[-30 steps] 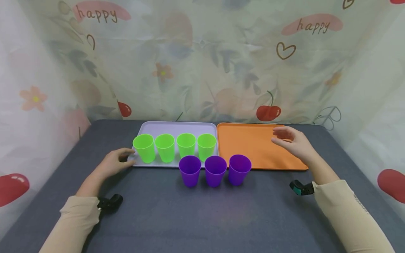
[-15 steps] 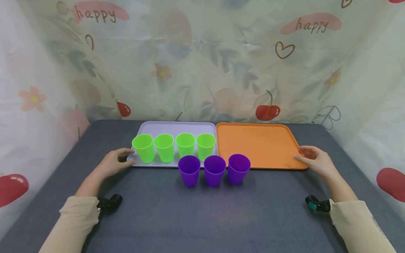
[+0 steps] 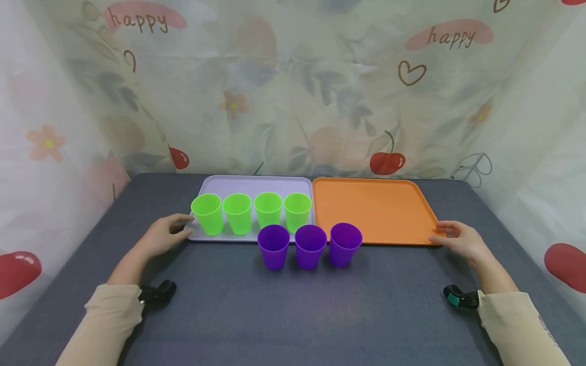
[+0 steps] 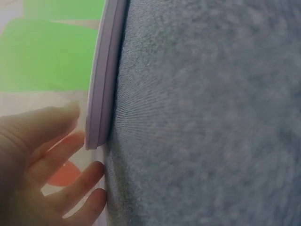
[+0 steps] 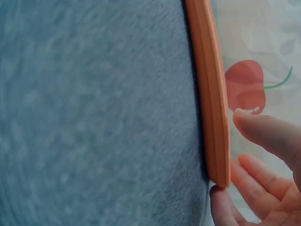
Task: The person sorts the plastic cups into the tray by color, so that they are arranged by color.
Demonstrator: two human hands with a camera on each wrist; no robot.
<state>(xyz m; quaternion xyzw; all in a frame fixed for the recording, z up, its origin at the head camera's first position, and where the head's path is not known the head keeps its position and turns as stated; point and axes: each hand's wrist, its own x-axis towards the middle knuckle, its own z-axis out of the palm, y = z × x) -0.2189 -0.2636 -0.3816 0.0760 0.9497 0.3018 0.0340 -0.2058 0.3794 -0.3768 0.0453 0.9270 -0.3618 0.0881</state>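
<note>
My left hand (image 3: pixel 162 236) is at the near left corner of a lavender tray (image 3: pixel 256 183), thumb and fingers apart around its edge. In the left wrist view the thumb (image 4: pixel 44 123) sits beside the tray's rim (image 4: pixel 102 89). Several bright green cups (image 3: pixel 239 216) stand upright in a row on this tray. To its right lies an orange tray (image 3: pixel 373 206), with my right hand (image 3: pixel 461 243) at its near right corner. The right wrist view has one finger (image 5: pixel 220 202) at that corner, while the thumb (image 5: pixel 265 132) stays off the rim.
Three purple cups, left (image 3: pixel 273 249), middle (image 3: pixel 310 249) and right (image 3: pixel 344 246), stand upright in front of the trays on the dark grey tablecloth (image 3: pixel 293 320). A patterned curtain (image 3: pixel 293 101) hangs behind the table and along both sides.
My right hand has moved from above the orange tray outward and down to its near right corner. The left hand, the cups and the trays have hardly moved.
</note>
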